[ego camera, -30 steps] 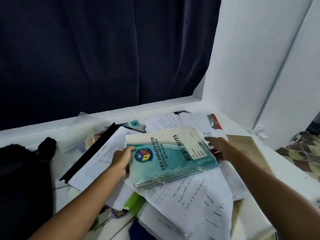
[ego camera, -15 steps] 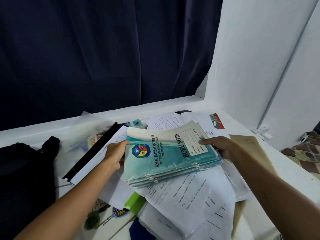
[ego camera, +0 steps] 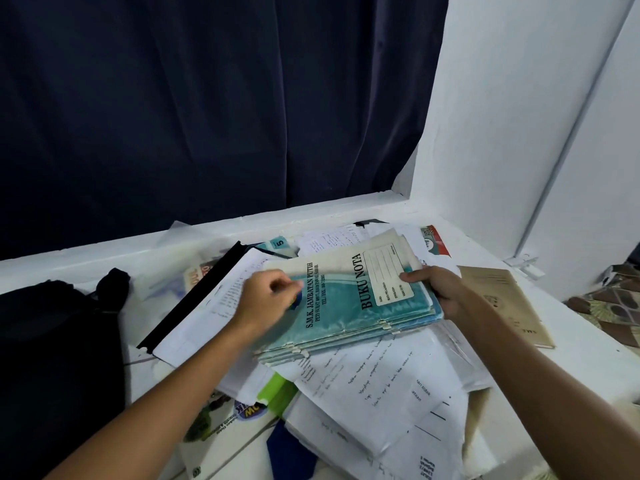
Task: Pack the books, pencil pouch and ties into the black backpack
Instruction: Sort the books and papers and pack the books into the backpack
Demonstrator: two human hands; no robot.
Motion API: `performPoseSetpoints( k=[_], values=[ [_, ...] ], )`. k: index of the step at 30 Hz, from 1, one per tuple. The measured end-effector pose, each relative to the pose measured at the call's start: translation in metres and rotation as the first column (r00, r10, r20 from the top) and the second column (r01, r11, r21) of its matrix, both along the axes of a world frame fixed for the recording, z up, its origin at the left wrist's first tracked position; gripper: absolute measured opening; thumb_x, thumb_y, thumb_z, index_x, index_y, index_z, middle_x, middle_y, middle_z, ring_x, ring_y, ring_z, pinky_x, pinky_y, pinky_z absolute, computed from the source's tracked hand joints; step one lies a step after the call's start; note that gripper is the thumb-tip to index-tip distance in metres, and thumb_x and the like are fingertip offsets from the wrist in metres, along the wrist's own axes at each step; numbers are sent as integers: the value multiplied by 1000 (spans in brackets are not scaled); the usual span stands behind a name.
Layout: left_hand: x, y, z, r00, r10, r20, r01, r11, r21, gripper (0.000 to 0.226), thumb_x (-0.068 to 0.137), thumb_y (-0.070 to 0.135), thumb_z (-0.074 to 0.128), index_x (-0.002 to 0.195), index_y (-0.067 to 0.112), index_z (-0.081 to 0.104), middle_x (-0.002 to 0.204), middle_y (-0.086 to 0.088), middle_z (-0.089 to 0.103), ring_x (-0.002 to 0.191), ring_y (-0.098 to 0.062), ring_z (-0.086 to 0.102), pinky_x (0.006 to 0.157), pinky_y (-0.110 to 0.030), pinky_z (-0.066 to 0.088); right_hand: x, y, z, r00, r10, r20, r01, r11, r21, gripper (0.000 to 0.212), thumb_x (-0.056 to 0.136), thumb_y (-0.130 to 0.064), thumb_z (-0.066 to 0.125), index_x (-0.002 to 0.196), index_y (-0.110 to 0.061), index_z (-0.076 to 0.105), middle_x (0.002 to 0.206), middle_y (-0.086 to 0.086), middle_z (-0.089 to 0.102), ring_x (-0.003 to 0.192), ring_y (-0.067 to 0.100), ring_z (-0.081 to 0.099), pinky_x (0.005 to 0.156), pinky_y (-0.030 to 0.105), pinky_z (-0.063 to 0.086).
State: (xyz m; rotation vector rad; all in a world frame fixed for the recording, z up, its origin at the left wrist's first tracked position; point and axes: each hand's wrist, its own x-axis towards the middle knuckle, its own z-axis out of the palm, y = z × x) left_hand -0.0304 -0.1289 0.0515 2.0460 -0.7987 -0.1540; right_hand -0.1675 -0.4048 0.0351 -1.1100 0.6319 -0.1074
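A stack of teal notebooks (ego camera: 349,317) marked "BUKU NOTA" is held a little above a heap of loose papers (ego camera: 381,389). My right hand (ego camera: 440,289) grips the stack's right end, thumb on the top cover. My left hand (ego camera: 266,303) holds the left end, thumb and fingers pinching the cover's edge. The black backpack (ego camera: 52,358) lies at the left edge of the white surface, partly cut off by the frame. No pencil pouch or ties can be made out.
A black-spined folder (ego camera: 194,299) lies left of the stack. A brown book (ego camera: 509,303) rests at the right. Green and blue items (ego camera: 280,393) poke out under the papers. A dark curtain (ego camera: 207,98) hangs behind; a white wall (ego camera: 519,116) stands right.
The notebook stack has risen off the papers and tilted. My left hand moved from beside the stack onto its cover, and my right thumb came over the top.
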Motion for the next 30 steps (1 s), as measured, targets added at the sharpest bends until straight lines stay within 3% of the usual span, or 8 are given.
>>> performPoseSetpoints(
  k=[3, 5, 8, 11, 15, 20, 24, 30],
  values=[
    [-35, 5, 17, 801, -463, -379, 545, 826, 143, 51, 87, 55, 61, 81, 6, 72, 77, -6, 73, 58, -11, 57, 53, -17, 43, 2, 6, 10, 993, -52, 109, 55, 998, -23, 38, 85, 8, 54, 122, 1, 58, 119, 27, 65, 105, 43, 66, 77, 51, 59],
    [-44, 7, 12, 625, -513, -588, 722, 666, 186, 77, 79, 74, 55, 104, 3, 70, 102, -11, 74, 76, -19, 67, 56, -21, 49, 5, 11, 19, 982, -84, 167, 89, 996, -21, 46, 83, 8, 55, 129, -1, 56, 121, 26, 65, 106, 43, 65, 82, 53, 58],
    [-46, 4, -7, 428, -352, -832, 634, 773, -1, 128, 54, 94, 52, 145, 5, 37, 131, -19, 60, 107, -30, 66, 68, -39, 58, 8, 22, 33, 955, -140, 261, 132, 990, 50, 45, 87, 9, 52, 130, -4, 55, 121, 23, 66, 105, 41, 67, 73, 50, 59],
    [-42, -10, -13, 228, -421, -878, 144, 907, -397, 129, 55, 94, 48, 151, 12, 26, 141, -24, 48, 118, -40, 59, 78, -57, 57, 11, 35, 46, 913, -198, 356, 175, 980, 94, 44, 87, 12, 51, 128, -5, 55, 119, 22, 67, 101, 40, 67, 67, 49, 60],
    [-38, -42, 10, 325, -539, -777, -399, 666, -630, 86, 68, 72, 58, 126, 9, 57, 130, -23, 59, 117, -41, 58, 89, -58, 52, 18, 49, 48, 869, -263, 419, 190, 959, 209, 47, 87, 12, 49, 128, -9, 54, 121, 22, 66, 104, 42, 66, 71, 55, 59],
    [-19, -60, 29, 418, -412, -810, -511, 631, -584, 84, 62, 51, 85, 132, 14, 56, 125, -18, 65, 106, -40, 66, 89, -58, 53, 22, 64, 38, 811, -264, 522, 177, 961, 211, 54, 86, 11, 52, 135, -11, 49, 129, 23, 61, 114, 46, 60, 93, 68, 46],
    [-13, -56, 30, 443, -413, -796, -528, 597, -604, 62, 73, 26, 77, 129, 6, 58, 116, -19, 69, 104, -36, 68, 87, -51, 55, 16, 71, 45, 799, -213, 562, 187, 977, 105, 53, 85, 10, 56, 134, -7, 47, 128, 22, 62, 114, 42, 62, 94, 63, 48],
    [12, -20, 39, 528, -415, -741, -388, 658, -645, 30, 82, 17, 69, 107, 3, 64, 101, -17, 71, 86, -31, 70, 85, -47, 57, -3, 52, 59, 779, -231, 583, -9, 925, 380, 91, 81, -76, 42, 138, -5, 48, 136, 22, 56, 125, 42, 54, 105, 60, 39]
  ],
)
